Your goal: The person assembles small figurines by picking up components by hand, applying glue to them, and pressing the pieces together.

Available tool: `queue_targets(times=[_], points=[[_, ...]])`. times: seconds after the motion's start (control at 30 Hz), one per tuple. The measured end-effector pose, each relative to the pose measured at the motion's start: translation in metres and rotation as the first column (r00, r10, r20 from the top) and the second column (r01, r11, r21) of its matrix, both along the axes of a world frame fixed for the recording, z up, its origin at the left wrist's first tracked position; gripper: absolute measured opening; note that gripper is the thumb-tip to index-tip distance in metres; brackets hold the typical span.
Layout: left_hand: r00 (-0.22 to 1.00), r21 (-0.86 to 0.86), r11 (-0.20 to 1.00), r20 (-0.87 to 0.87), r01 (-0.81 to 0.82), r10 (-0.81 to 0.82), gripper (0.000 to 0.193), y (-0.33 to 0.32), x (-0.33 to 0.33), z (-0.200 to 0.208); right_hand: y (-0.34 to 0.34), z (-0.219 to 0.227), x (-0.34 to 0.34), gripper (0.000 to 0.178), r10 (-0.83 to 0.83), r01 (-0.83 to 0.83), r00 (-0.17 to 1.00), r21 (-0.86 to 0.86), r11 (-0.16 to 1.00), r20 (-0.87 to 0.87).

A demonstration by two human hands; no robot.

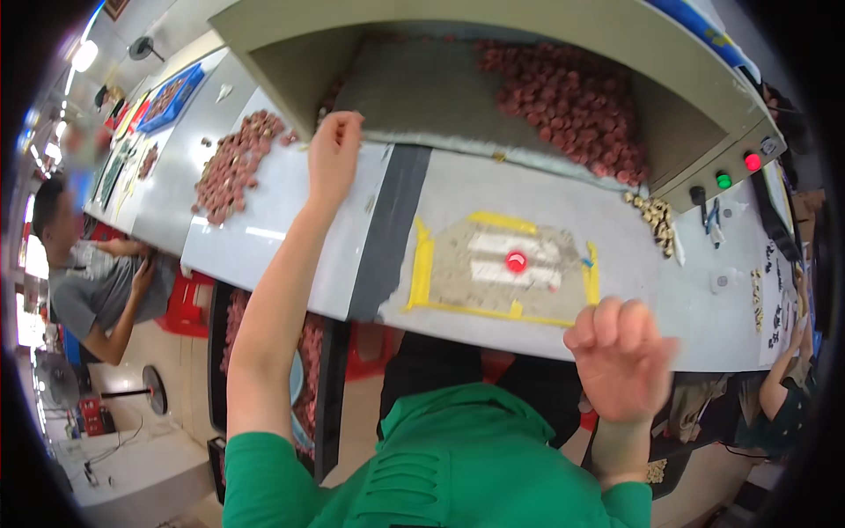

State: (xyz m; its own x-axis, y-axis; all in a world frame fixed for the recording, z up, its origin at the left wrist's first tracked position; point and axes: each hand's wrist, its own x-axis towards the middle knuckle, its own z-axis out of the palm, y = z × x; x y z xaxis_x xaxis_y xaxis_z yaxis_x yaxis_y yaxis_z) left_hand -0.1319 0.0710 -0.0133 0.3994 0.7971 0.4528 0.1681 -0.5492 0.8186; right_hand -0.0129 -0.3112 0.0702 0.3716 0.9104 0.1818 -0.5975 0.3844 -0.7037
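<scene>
A small round red piece [516, 261] with a white mark lies on a light patch of the table, framed by yellow tape [421, 268]. My left hand [334, 154] is raised by the left side of the machine opening, its fingers curled closed; whatever they may hold is hidden. Over the table's front edge, right of the taped area, hovers my right hand [620, 361]. Its fingers are loosely bent and apart, slightly blurred, with nothing visible in them. A pile of reddish-brown round pieces [572, 110] sits inside the beige machine [493, 18].
Loose reddish pieces [233, 167] cover the table left of the machine. Small pale-gold pieces [653, 220] lie at its right corner, near a green button [723, 180] and pliers [714, 224]. A black crate [327, 387] stands below. One person [97, 273] sits at left.
</scene>
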Motion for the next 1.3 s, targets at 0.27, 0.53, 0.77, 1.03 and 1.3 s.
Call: queue_targets(times=[0.27, 0.53, 0.77, 1.03, 1.3], points=[[0.980, 0.428, 0.888, -0.171, 0.169, -0.104, 0.029, 0.031, 0.152, -0.006, -0.076, -0.042, 0.043, 0.012, -0.519, 0.704, 0.685, -0.283, 0.651, 0.511], [0.969, 0.347, 0.910, -0.179, 0.225, -0.171, 0.057, 0.036, 0.277, -0.026, -0.068, -0.056, 0.051, 0.008, -0.379, 0.758, 0.620, -0.400, 0.515, 0.687], [0.919, 0.187, 0.904, -0.175, 0.384, -0.354, 0.045, -0.013, 0.275, -0.022, -0.060, -0.053, 0.078, 0.007, -0.303, 0.710, 0.653, -0.421, 0.565, 0.694], [0.957, 0.161, 0.944, -0.099, 0.287, -0.274, 0.039, -0.059, 0.240, 0.008, -0.006, -0.044, 0.167, 0.021, -0.048, 0.791, 0.104, -0.053, 0.609, 0.993], [0.891, 0.287, 0.873, -0.351, 0.395, -0.287, 0.018, -0.111, 0.140, 0.008, 0.024, -0.070, 0.197, 0.016, 0.181, 0.741, -0.442, 0.244, 0.625, 0.878]])
